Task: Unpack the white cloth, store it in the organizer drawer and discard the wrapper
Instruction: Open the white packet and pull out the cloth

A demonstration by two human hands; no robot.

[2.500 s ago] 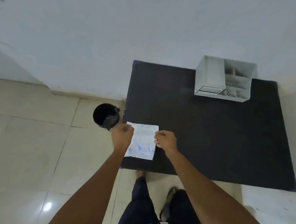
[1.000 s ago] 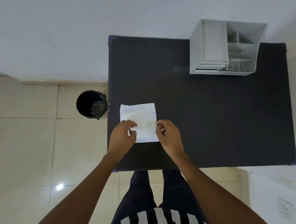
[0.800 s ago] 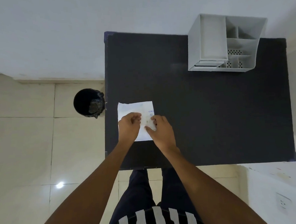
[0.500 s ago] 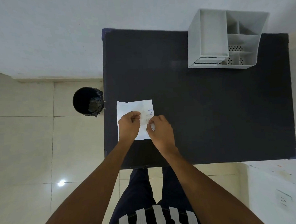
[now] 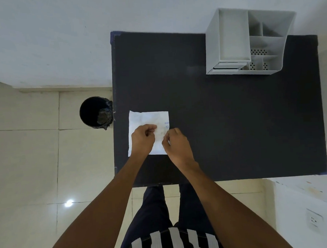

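White wrapped cloth packet (image 5: 148, 122) lies flat on black tabletop (image 5: 215, 121), left of frame centre, near tabletop's left edge. Left hand (image 5: 142, 141) on packet, fingers curled, pinching wrapper surface. Right hand (image 5: 176, 145) at packet's right edge, fingertips pinched on wrapper. White organizer (image 5: 249, 43) at upper right, on tabletop's far edge, drawer pushed in. Black bin (image 5: 95, 113) on floor, just beside tabletop's left edge.

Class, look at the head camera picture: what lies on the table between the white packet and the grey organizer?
Nothing: between the white packet and the organizer, only bare black table shows.
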